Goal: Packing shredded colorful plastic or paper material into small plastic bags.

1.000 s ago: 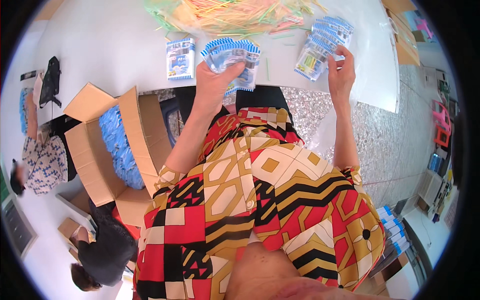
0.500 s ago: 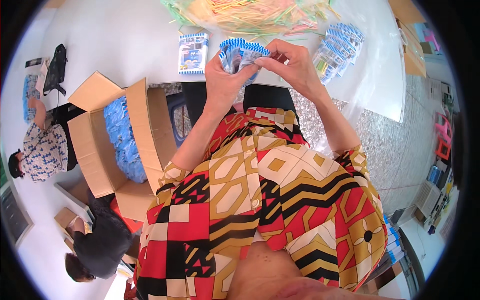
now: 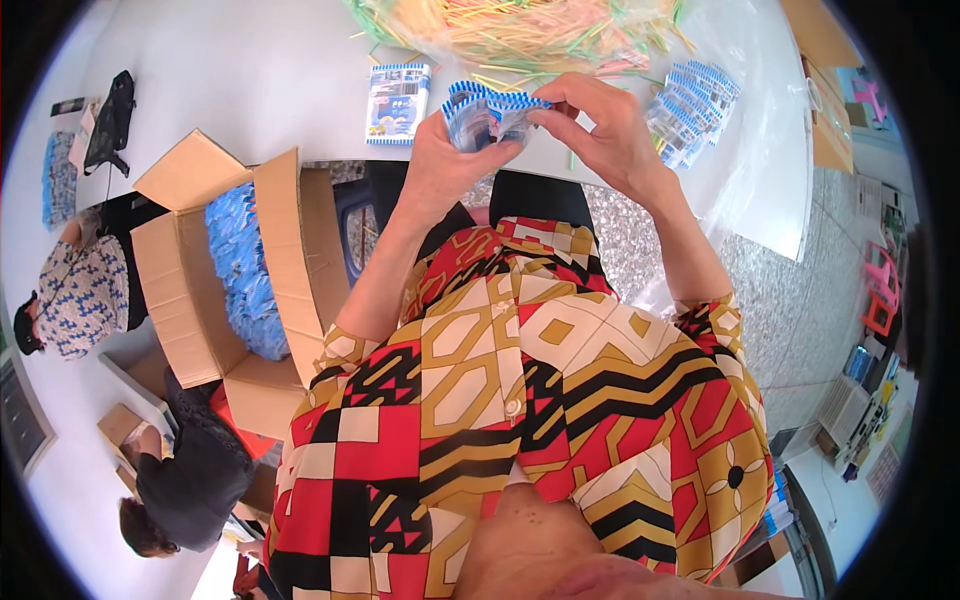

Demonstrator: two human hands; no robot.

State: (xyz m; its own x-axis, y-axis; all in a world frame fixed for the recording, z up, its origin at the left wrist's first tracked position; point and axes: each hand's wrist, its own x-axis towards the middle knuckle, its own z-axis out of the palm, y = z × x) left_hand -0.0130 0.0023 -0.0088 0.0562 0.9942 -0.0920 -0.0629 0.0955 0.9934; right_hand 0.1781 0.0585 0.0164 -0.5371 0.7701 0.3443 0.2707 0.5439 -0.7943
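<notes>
My left hand (image 3: 440, 168) is closed round a bunch of small blue-and-white plastic packets (image 3: 478, 122), their striped edges facing up, above the near edge of the table. With thumb and forefinger, my right hand (image 3: 605, 130) pinches the right end of the striped edge. A gap shows between the packet layers; what lies inside cannot be made out. Left of my hands a similar packet (image 3: 398, 104) lies flat on the table. To the right, several more packets (image 3: 694, 112) are fanned out overlapping, with a few coloured sticks at their lower end.
Thin coloured sticks (image 3: 530, 35) are heaped on clear plastic at the table's far side. An open cardboard box (image 3: 190, 290) full of blue packets (image 3: 243, 270) stands at my left. Two other people (image 3: 85, 280) are further left. Clear plastic film hangs over the right table edge.
The packets in my left hand have spread further apart at the top, and my right hand has moved slightly right with the pinched edge. The view has shifted a little.
</notes>
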